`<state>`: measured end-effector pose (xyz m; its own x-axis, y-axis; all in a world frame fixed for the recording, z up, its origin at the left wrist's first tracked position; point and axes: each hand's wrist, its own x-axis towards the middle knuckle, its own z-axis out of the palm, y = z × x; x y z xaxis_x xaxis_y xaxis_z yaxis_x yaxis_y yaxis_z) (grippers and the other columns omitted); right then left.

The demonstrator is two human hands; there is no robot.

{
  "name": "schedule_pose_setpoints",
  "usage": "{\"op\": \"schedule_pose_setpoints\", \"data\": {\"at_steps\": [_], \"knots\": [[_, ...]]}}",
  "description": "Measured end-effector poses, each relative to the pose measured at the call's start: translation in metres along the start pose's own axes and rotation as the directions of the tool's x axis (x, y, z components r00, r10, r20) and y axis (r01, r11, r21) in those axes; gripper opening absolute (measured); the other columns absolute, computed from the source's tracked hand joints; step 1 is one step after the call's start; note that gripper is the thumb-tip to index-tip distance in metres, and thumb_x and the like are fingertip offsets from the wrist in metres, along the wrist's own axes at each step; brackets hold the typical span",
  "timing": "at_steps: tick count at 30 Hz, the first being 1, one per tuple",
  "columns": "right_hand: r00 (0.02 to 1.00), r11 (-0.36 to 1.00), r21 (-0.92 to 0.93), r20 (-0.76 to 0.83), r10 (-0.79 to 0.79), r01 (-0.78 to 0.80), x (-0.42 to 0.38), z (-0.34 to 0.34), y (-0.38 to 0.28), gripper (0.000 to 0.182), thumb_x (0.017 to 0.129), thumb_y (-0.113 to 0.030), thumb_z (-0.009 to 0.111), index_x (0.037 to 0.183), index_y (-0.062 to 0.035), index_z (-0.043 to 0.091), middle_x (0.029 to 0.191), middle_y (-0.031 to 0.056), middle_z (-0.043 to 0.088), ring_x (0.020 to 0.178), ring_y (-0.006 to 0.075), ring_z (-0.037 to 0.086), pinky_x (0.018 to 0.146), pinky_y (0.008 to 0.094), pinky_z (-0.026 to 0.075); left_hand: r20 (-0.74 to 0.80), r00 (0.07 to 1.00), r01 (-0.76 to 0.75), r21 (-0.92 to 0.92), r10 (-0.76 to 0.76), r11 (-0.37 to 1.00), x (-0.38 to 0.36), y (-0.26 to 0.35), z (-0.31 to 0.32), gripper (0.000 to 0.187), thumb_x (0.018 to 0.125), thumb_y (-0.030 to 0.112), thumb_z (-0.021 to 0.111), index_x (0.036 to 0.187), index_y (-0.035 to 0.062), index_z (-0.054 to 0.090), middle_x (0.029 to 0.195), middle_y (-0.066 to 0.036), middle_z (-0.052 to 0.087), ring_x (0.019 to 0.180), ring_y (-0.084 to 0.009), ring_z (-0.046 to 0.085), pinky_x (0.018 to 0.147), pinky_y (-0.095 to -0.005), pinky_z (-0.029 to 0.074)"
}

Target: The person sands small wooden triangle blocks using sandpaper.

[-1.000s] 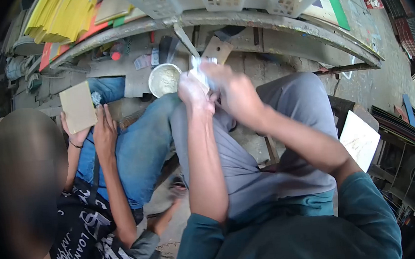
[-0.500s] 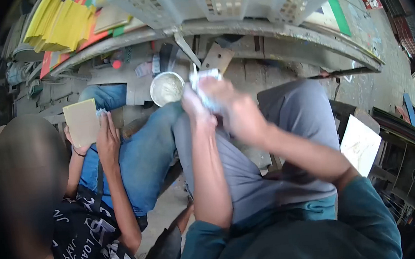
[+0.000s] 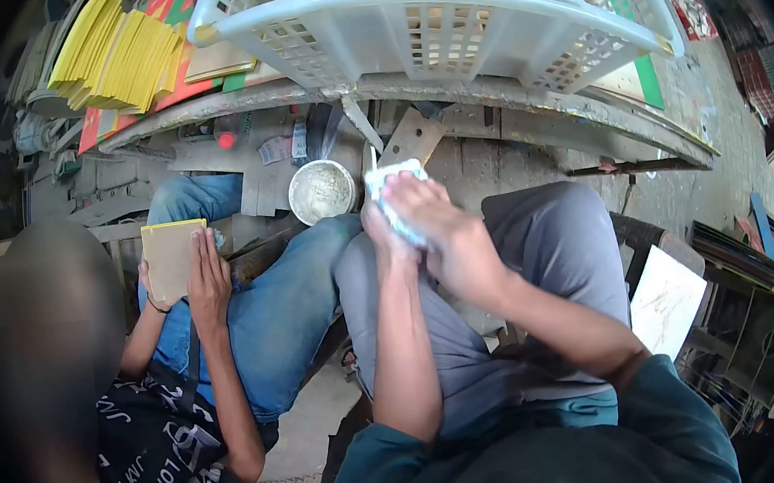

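Both my hands meet over my grey-trousered knees. My left hand [image 3: 385, 238] and my right hand [image 3: 446, 236] are closed together on a whitish, crumpled cloth-like thing [image 3: 391, 193]; what lies under it is hidden by my fingers. Just beyond it stands a round white bowl [image 3: 321, 191] of pale paste on the floor. To my left sits a co-worker in blue jeans, whose hands [image 3: 207, 276] hold a small tan square board [image 3: 172, 257].
A white plastic basket [image 3: 442, 30] rests on the curved bench edge [image 3: 522, 101] ahead. Yellow sheets [image 3: 117, 49] are stacked at top left. A white board [image 3: 666, 300] leans at my right, beside shelves of stacked flat pieces [image 3: 737, 238].
My joined hands have slid slightly lower and nearer over my knee with the white cloth. The view has tilted up, showing more basket. The co-worker's board sits lower.
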<state>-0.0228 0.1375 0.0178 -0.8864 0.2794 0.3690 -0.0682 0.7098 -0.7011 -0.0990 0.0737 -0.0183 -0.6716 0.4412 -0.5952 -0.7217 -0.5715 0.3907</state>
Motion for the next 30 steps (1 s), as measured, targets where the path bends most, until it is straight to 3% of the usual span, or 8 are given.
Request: {"op": "schedule_pose_setpoints", "data": {"at_steps": [5, 9, 11, 13, 17, 20, 25, 30], "knots": [[0.988, 0.988, 0.037, -0.011, 0.153, -0.152, 0.002, 0.002, 0.036, 0.064, 0.062, 0.01, 0.058, 0.125, -0.0015, 0.054, 0.127, 0.0221, 0.053, 0.123, 0.033, 0.048, 0.105, 0.0399, 0.038, 0.062, 0.996, -0.092, 0.501, 0.071, 0.86, 0.007, -0.01, -0.016, 0.045, 0.092, 0.035, 0.03, 0.107, 0.0028, 0.057, 0.095, -0.009, 0.063, 0.081, -0.0216, 0.062, 0.074, -0.0392, 0.053], [0.999, 0.999, 0.045, 0.02, -0.028, 0.027, -0.01, -0.001, -0.008, 0.056, 0.066, 0.007, 0.058, 0.121, 0.0012, 0.056, 0.124, 0.0231, 0.054, 0.117, 0.036, 0.052, 0.103, 0.0385, 0.04, 0.037, 0.998, -0.063, 0.194, 0.057, 0.979, 0.006, -0.001, -0.022, 0.049, 0.092, 0.031, 0.025, 0.112, -0.0001, 0.056, 0.098, -0.012, 0.064, 0.081, -0.0209, 0.064, 0.071, -0.0344, 0.052], [0.98, 0.973, 0.123, 0.012, 0.197, -0.197, -0.004, -0.003, 0.007, 0.061, 0.064, 0.009, 0.06, 0.124, 0.0005, 0.055, 0.127, 0.0214, 0.053, 0.122, 0.0332, 0.049, 0.108, 0.0419, 0.034, 0.27, 0.948, -0.273, 0.405, 0.171, 0.873, 0.0, -0.003, -0.014, 0.05, 0.093, 0.034, 0.027, 0.113, -0.0013, 0.055, 0.101, -0.016, 0.063, 0.085, -0.0258, 0.064, 0.077, -0.0383, 0.052], [0.998, 0.998, 0.025, -0.039, 0.058, -0.058, 0.0, -0.002, 0.014, 0.062, 0.063, 0.009, 0.061, 0.124, -0.0001, 0.055, 0.127, 0.0208, 0.053, 0.124, 0.0323, 0.048, 0.107, 0.0415, 0.036, 0.324, 0.944, -0.245, 0.54, 0.07, 0.805, 0.011, -0.004, -0.037, 0.049, 0.092, 0.036, 0.03, 0.114, 0.001, 0.056, 0.103, -0.017, 0.063, 0.09, -0.0287, 0.063, 0.082, -0.0439, 0.05], [0.996, 0.994, 0.061, 0.018, -0.086, 0.085, -0.01, -0.004, -0.013, 0.054, 0.067, 0.007, 0.058, 0.12, 0.0008, 0.057, 0.124, 0.0218, 0.054, 0.12, 0.0372, 0.049, 0.105, 0.0401, 0.037, 0.088, 0.989, -0.134, 0.15, 0.122, 0.979, 0.006, -0.002, -0.031, 0.043, 0.088, 0.033, 0.031, 0.11, 0.0051, 0.055, 0.089, -0.012, 0.062, 0.066, -0.0183, 0.06, 0.054, -0.0303, 0.048], [0.998, 0.994, -0.106, -0.062, 0.017, -0.024, 0.009, -0.001, 0.043, 0.054, 0.068, 0.011, 0.052, 0.121, 0.0001, 0.057, 0.124, 0.0203, 0.056, 0.122, 0.0345, 0.049, 0.106, 0.0424, 0.036, 0.181, 0.983, -0.053, 0.331, -0.008, 0.942, -0.023, 0.012, -0.006, 0.04, 0.088, 0.033, 0.03, 0.104, 0.0052, 0.054, 0.074, -0.007, 0.059, 0.041, -0.0123, 0.045, 0.029, -0.0227, 0.026], [0.979, 0.981, 0.005, 0.065, -0.192, 0.192, -0.006, -0.022, -0.004, 0.054, 0.065, 0.014, 0.056, 0.117, -0.0011, 0.06, 0.118, 0.0205, 0.059, 0.118, 0.0356, 0.053, 0.1, 0.0398, 0.043, 0.072, 0.989, -0.145, 0.355, 0.127, 0.924, -0.003, -0.006, -0.013, 0.046, 0.09, 0.037, 0.029, 0.106, 0.003, 0.055, 0.074, -0.006, 0.061, 0.044, -0.0134, 0.049, 0.029, -0.0238, 0.027], [0.987, 0.998, -0.011, -0.148, 0.057, -0.059, 0.011, -0.018, 0.044, 0.057, 0.064, 0.016, 0.046, 0.117, -0.0004, 0.06, 0.12, 0.0193, 0.058, 0.119, 0.0342, 0.052, 0.103, 0.0398, 0.039, 0.263, 0.963, -0.174, 0.44, 0.06, 0.881, -0.019, 0.008, -0.005, 0.041, 0.087, 0.035, 0.031, 0.102, 0.0046, 0.055, 0.068, -0.004, 0.054, 0.041, -0.011, 0.041, 0.03, -0.0239, 0.026]]}}
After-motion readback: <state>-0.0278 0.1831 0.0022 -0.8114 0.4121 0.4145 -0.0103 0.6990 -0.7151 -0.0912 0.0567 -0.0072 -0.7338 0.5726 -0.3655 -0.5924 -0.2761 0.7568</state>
